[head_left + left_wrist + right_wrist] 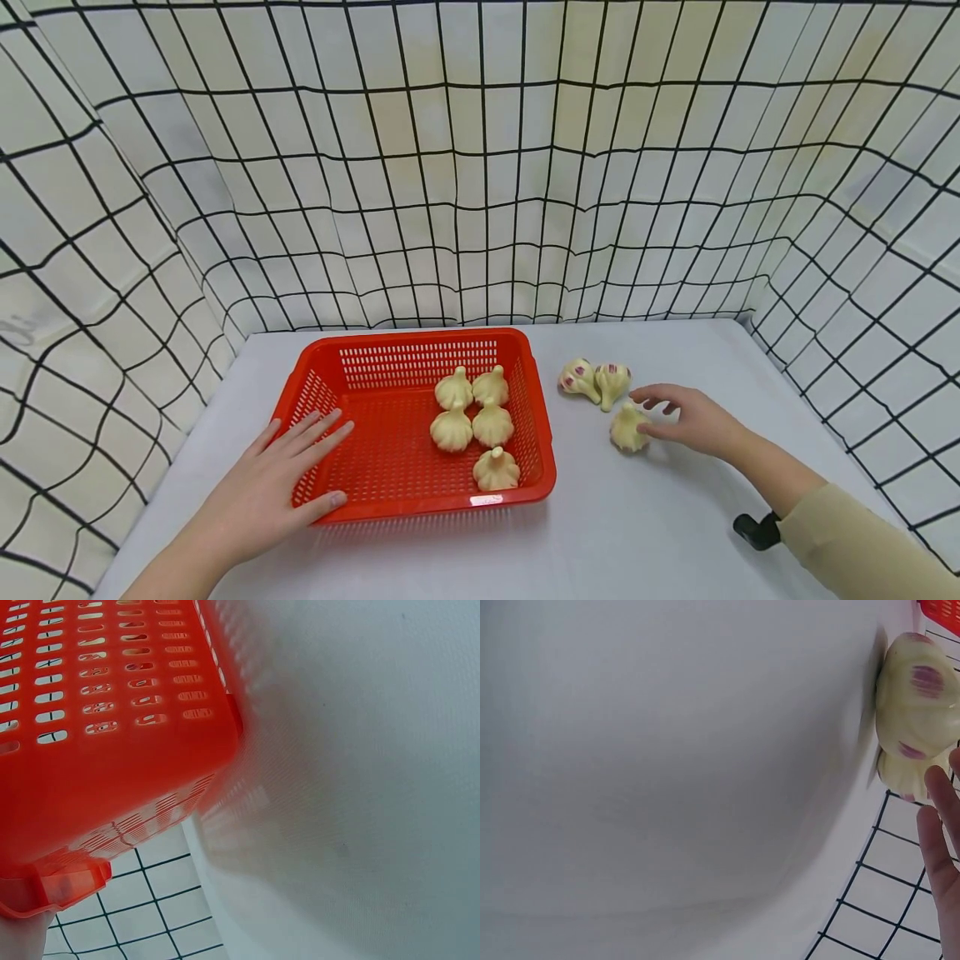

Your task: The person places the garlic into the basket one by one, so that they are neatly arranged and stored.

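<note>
My left hand (277, 487) lies with spread fingers across the left rim of a red plastic basket (375, 507), its thumb along the front corner. Several cream garlic bulbs, one a garlic bulb (496, 469) near the front wall, stand in the basket's right half. At the right, my right hand (693, 421) reaches to a plain garlic bulb (626, 429) on the table, fingers parted from the thumb around its right side; the grip is not closed. Just behind lie two purple-marked garlic bulbs (579, 378); the right wrist view shows a purple-marked bulb (915, 697) beside the fingers (932, 832).
A white cloth-covered table (615, 525) carries everything. White walls with black netting (480, 183) enclose the back and both sides. A small black object (757, 531) is at the right sleeve's cuff. The basket's slotted outer wall (112, 742) fills the left wrist view's upper left.
</note>
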A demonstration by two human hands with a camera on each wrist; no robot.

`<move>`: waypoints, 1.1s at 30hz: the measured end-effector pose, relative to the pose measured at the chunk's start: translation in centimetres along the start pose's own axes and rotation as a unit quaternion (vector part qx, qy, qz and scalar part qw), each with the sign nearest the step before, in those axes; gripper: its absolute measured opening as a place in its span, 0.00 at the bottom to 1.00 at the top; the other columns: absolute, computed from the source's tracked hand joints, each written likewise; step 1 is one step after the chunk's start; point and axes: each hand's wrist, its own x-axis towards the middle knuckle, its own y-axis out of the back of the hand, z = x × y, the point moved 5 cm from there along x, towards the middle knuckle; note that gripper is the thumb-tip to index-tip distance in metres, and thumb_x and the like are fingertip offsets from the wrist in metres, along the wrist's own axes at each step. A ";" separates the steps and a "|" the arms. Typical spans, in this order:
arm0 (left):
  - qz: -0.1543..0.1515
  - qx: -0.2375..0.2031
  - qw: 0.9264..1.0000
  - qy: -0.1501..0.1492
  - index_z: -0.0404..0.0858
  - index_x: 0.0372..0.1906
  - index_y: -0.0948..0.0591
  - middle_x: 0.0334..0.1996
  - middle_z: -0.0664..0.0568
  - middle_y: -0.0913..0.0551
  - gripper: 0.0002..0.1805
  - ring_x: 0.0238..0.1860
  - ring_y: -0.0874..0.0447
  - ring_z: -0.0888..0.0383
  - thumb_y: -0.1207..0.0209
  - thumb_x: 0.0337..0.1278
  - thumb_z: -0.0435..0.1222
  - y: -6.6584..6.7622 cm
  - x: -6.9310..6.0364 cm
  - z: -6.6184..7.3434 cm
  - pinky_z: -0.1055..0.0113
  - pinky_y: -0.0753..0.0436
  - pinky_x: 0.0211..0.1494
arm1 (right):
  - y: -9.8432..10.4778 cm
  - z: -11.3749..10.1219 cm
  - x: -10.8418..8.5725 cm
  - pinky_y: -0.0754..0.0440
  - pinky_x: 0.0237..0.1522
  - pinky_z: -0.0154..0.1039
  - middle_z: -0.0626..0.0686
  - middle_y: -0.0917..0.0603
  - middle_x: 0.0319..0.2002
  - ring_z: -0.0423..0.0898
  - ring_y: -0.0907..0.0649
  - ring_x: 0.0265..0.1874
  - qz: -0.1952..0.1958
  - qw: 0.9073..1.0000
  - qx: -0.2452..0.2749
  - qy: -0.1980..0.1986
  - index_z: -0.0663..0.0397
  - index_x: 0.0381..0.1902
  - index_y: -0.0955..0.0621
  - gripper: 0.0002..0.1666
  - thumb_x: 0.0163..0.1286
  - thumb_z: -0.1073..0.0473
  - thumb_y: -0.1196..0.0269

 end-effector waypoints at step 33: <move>-0.006 0.002 1.000 0.002 0.52 0.75 0.34 0.75 0.52 0.38 0.43 0.74 0.43 0.44 0.42 0.57 0.65 0.0 -0.1 0.0 0.54 0.67 0.79 | 0.1 -2.3 0.7 0.16 0.39 0.41 0.39 0.14 0.39 0.41 0.17 0.38 0.036 0.991 -0.120 0.052 0.49 0.50 0.15 0.16 0.64 0.55 0.30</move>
